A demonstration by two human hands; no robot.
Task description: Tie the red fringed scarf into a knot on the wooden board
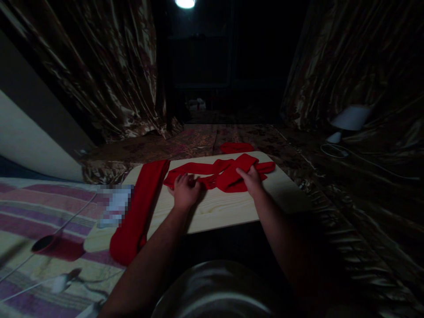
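A pale wooden board (pixel 205 216) carries several pieces of red cloth. My right hand (pixel 252 179) grips a wide folded piece of red cloth (pixel 232 175), thumb on top and fingers hidden beneath. At the other side, my left hand (pixel 186 191) has its fingers curled over the left end of a narrow red cloth strip (pixel 202 168), which runs across to the folded piece. A long folded red cloth (pixel 141 207) lies over the board's left part, its near end hanging past the edge. Dim light hides the finer detail of the fabric.
Beyond the board's far edge is another red cloth piece (pixel 236 147). A striped bedspread (pixel 20 212) on the left holds a red cup-like object (pixel 59 247) and white cables (pixel 74 211). A blurred patch (pixel 115 205) covers something on the board. A white lamp (pixel 351 117) stands right; patterned curtains (pixel 132 66) hang behind.
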